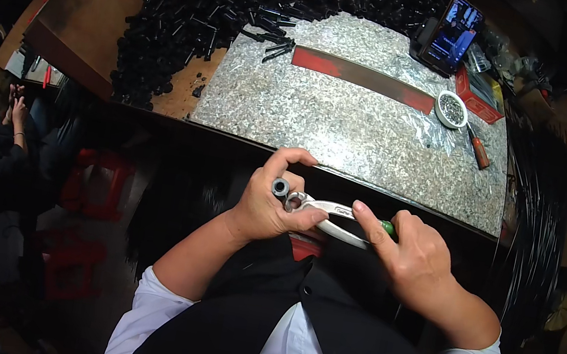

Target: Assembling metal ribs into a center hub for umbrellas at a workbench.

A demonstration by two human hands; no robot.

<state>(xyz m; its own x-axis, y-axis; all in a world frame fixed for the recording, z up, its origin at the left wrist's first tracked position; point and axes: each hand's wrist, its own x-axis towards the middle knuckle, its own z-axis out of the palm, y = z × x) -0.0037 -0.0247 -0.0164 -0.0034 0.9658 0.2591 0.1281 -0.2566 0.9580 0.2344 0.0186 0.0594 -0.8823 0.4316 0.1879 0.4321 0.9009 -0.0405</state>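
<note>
Clearly, left fingers curl round a dark tube (right fingers clasp pliers).

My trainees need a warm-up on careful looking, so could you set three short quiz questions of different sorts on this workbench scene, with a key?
1. Multiple choice: what does the left hand hold?
A) a phone
B) a dark tube
C) a red box

2. True or false: the small white dish stands to the right of the long flat strip.

3. Fill in the colour: the right hand grips a silver tool with a ____ handle.

Key: 1 B; 2 true; 3 green.
</note>
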